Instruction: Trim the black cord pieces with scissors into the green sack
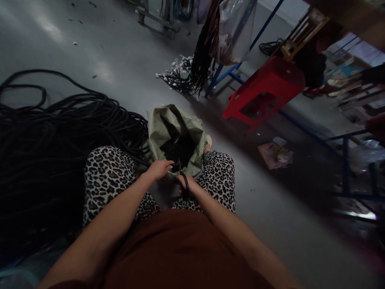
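Note:
I sit with a green woven sack (168, 124) standing open between my knees; it holds several short black pieces. My left hand (159, 168) pinches a thin black cable at the sack's near rim. My right hand (185, 184) grips dark-handled scissors (183, 174) whose blades point up toward the left hand, just over the sack's mouth. The cable end between the two hands is too dark to make out clearly.
A large heap of black cable (60, 132) lies on the grey floor at my left. A red plastic stool (267, 86) lies tipped at the upper right beside a blue metal frame (345, 160). Bundles of black cords (198, 68) hang near a clear plastic bag.

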Demonstrator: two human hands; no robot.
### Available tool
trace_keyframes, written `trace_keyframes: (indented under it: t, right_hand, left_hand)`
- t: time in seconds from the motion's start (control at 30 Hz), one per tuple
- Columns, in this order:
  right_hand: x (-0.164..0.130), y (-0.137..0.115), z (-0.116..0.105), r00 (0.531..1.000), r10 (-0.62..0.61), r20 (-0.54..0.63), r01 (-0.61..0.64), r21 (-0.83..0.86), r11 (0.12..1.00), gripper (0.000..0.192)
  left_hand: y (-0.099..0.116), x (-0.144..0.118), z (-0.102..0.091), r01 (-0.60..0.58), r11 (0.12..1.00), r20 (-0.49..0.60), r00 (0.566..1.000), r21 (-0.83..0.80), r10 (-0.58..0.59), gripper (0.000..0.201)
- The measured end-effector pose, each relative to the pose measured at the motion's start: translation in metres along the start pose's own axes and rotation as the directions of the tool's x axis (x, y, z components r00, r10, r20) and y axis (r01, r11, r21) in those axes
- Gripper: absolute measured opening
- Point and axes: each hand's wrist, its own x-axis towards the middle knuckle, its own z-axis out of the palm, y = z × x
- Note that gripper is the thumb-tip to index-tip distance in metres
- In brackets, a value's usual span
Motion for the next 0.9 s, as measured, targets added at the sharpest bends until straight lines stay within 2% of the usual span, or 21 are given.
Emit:
trace_keyframes:
  t: [0.2,0.3,0.47,0.63,0.9]
  right_hand:
    - [-0.0067,-0.0051,-0.0002,0.998,0.023,0.052,-0.027,0.072,0.997,0.020]
    - [-0.0061,-0.0038,-0.0006,1.000,-0.002,0.014,0.000,0.086,0.996,0.017]
    - [-0.0016,-0.0004,-0.0007,0.995,-0.091,-0.034,0.092,0.035,0.995,0.017]
    - [0.0009,0.0012,-0.0015,0.998,-0.052,-0.033,0.051,-0.030,0.998,0.024]
    - [0.0015,0.0025,-0.0022,0.997,-0.054,-0.057,0.051,-0.048,0.998,0.022]
  left_hand:
    - [-0.0011,0.0018,0.0015,0.001,1.000,-0.021,1.000,0.011,-0.001,0.037]
    - [-0.0001,0.0026,0.0007,0.010,1.000,-0.031,0.999,0.006,-0.010,0.037]
    - [0.0023,0.0016,-0.0015,0.017,1.000,-0.038,0.999,0.009,-0.016,0.036]
    - [0.0027,-0.0009,-0.0022,0.000,0.998,-0.051,0.999,0.055,0.003,0.036]
    - [0.0044,-0.0016,-0.0038,0.015,0.997,-0.037,0.999,0.080,-0.012,0.035]
